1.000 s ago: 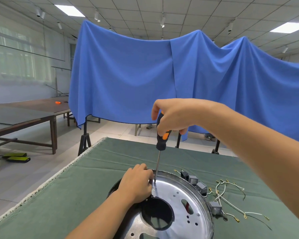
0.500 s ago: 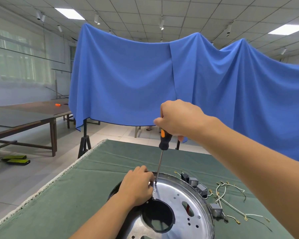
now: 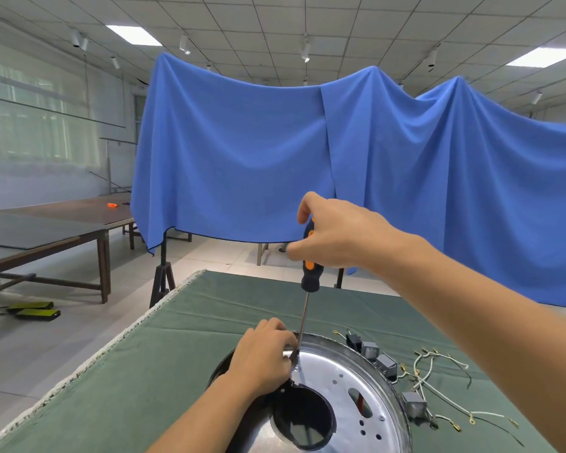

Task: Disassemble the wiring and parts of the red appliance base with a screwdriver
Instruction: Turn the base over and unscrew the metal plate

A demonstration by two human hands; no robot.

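One screwdriver [image 3: 308,273] gripped by right hand [image 3: 334,237], tip on base plate [image 3: 340,390]; left hand [image 3: 262,358] pinching at that tip; four grey blocks [image 3: 414,405] right of plate (no legible writing).

Single head-worn wide-angle view, facing forward and down; surface [image 3: 118,387] close at frame bottom, room beyond.

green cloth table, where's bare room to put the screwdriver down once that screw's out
Bare green cloth lies left of the metal base plate, out to the table's frayed left edge, and behind the plate up to the far edge. Right of the plate is crowded: small gray parts hug its rim, and loose white wires sprawl beyond them.
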